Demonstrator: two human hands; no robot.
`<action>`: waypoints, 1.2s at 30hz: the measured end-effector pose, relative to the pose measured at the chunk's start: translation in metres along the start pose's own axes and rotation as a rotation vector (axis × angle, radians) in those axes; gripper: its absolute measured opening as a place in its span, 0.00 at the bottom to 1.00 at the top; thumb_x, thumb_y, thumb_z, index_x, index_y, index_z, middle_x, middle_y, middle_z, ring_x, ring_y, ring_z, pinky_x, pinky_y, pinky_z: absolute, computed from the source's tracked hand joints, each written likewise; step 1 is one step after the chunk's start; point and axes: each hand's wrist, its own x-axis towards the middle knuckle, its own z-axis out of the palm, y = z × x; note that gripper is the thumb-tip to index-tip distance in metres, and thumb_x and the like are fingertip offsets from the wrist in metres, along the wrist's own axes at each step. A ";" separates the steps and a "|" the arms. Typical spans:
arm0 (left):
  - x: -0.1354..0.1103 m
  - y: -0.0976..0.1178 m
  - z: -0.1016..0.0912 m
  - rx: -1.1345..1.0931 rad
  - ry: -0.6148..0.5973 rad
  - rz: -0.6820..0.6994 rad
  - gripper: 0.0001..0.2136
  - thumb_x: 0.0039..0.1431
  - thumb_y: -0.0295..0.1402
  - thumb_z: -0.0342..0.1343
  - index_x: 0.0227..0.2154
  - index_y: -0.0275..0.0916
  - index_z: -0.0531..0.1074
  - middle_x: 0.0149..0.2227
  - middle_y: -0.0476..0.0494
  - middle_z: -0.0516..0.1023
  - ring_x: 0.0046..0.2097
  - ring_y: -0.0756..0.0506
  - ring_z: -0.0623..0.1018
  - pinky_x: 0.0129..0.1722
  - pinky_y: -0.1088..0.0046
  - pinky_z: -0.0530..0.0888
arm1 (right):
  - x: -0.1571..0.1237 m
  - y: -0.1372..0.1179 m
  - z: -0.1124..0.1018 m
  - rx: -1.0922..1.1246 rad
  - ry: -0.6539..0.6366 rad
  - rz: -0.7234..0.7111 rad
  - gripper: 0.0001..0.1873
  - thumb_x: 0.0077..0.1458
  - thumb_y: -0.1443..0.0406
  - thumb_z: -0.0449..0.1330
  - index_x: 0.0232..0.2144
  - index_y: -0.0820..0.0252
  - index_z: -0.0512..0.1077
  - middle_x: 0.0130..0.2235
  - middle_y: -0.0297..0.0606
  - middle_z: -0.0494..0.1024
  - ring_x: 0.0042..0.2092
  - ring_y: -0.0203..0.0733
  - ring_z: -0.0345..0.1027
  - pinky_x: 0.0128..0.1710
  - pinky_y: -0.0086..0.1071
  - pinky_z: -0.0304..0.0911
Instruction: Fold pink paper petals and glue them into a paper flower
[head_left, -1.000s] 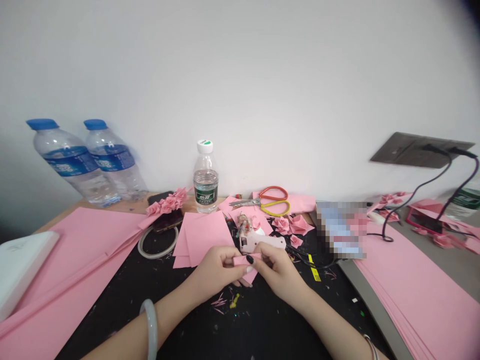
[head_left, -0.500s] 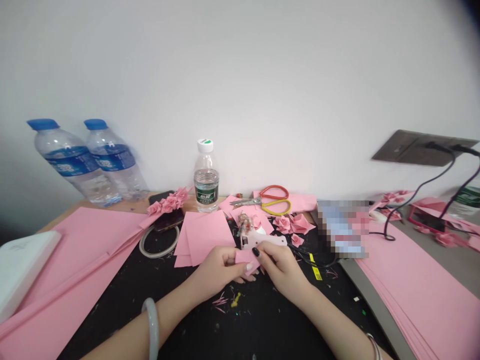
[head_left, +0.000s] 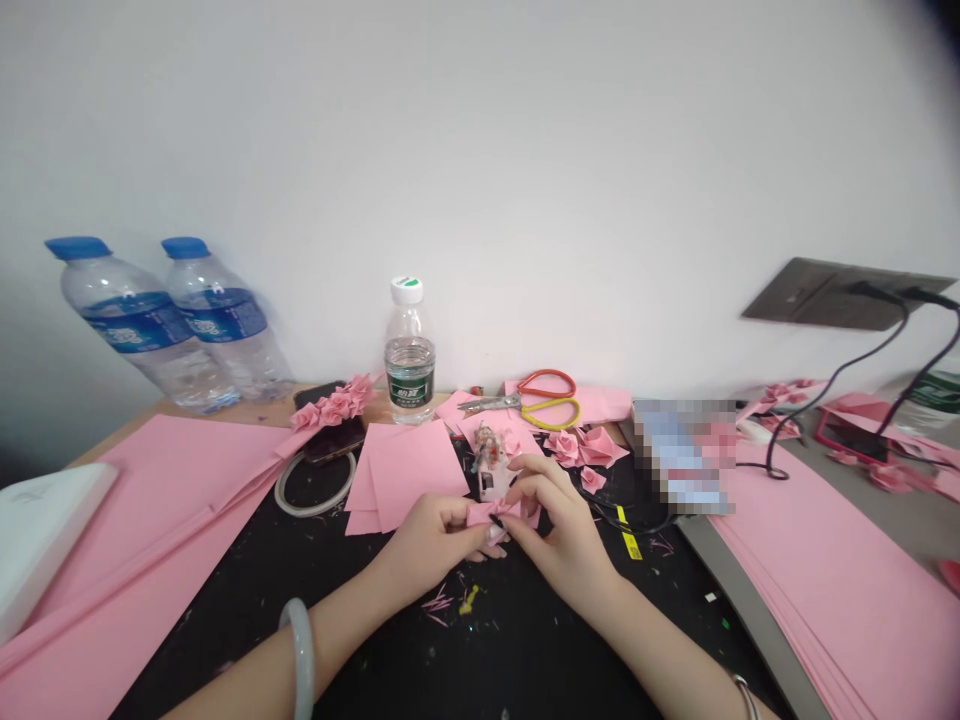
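Observation:
A small folded piece of pink paper is held between my two hands over the black table. My left hand pinches its left side, the thumb lying along the near edge. The fingers of my right hand close on the right side, the dark-nailed thumb pressing at the middle; part of the paper is hidden under them. Just behind stands the pale glue gun, its handle partly covered by my right hand. To the left lie square pink sheets. Folded pink paper flowers lie to the right.
Scissors with red and yellow handles lie near the wall. A small water bottle stands behind the sheets, and a roll of tape lies left of them. Large pink sheets flank the right side. Black cables run from the wall socket.
My right hand has moved its fingers up and over the paper, and its thumb has come down to the middle. The paper's right part has been bent. My left hand keeps its grip.

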 end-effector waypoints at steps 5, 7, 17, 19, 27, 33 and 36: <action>0.000 0.000 0.000 0.012 -0.006 -0.020 0.09 0.51 0.34 0.56 0.29 0.32 0.76 0.27 0.43 0.81 0.34 0.43 0.80 0.33 0.72 0.75 | 0.000 -0.003 0.000 0.030 -0.009 -0.019 0.05 0.50 0.72 0.59 0.29 0.57 0.70 0.44 0.41 0.69 0.43 0.44 0.65 0.37 0.34 0.64; 0.000 0.001 0.000 0.012 -0.019 -0.024 0.08 0.50 0.33 0.56 0.27 0.32 0.77 0.26 0.43 0.81 0.33 0.43 0.81 0.33 0.72 0.75 | 0.000 -0.005 0.000 0.066 -0.023 -0.015 0.06 0.49 0.73 0.59 0.28 0.57 0.71 0.43 0.41 0.70 0.41 0.42 0.66 0.36 0.33 0.64; -0.005 0.007 0.002 0.012 -0.119 -0.003 0.09 0.50 0.31 0.55 0.25 0.32 0.78 0.24 0.42 0.81 0.29 0.44 0.80 0.30 0.73 0.75 | 0.000 -0.009 0.003 0.264 -0.040 0.101 0.08 0.47 0.75 0.61 0.22 0.58 0.72 0.40 0.38 0.73 0.43 0.42 0.68 0.43 0.34 0.63; -0.005 0.007 0.003 -0.004 -0.129 -0.014 0.09 0.50 0.31 0.54 0.25 0.31 0.78 0.24 0.41 0.81 0.29 0.44 0.80 0.30 0.73 0.75 | 0.000 -0.011 0.004 0.275 -0.028 0.096 0.10 0.48 0.74 0.61 0.20 0.59 0.70 0.37 0.37 0.73 0.40 0.41 0.68 0.40 0.33 0.63; -0.005 0.008 0.001 -0.112 -0.128 -0.067 0.10 0.51 0.33 0.56 0.27 0.31 0.77 0.26 0.39 0.81 0.29 0.44 0.81 0.27 0.75 0.74 | -0.003 -0.012 -0.001 0.165 -0.028 -0.054 0.08 0.55 0.69 0.56 0.30 0.55 0.75 0.43 0.39 0.75 0.46 0.44 0.66 0.47 0.38 0.61; -0.004 0.009 -0.001 -0.226 -0.112 -0.093 0.11 0.50 0.38 0.58 0.27 0.32 0.76 0.28 0.40 0.81 0.28 0.46 0.80 0.25 0.79 0.72 | -0.003 -0.010 -0.007 0.115 -0.094 -0.117 0.17 0.62 0.63 0.46 0.39 0.55 0.75 0.51 0.40 0.71 0.52 0.47 0.62 0.53 0.42 0.54; -0.005 0.009 -0.001 -0.251 -0.109 -0.101 0.11 0.49 0.38 0.60 0.28 0.32 0.76 0.29 0.41 0.81 0.29 0.47 0.80 0.25 0.80 0.72 | -0.003 -0.008 -0.007 0.119 -0.111 -0.131 0.17 0.62 0.62 0.46 0.40 0.55 0.74 0.53 0.40 0.69 0.53 0.48 0.61 0.54 0.43 0.53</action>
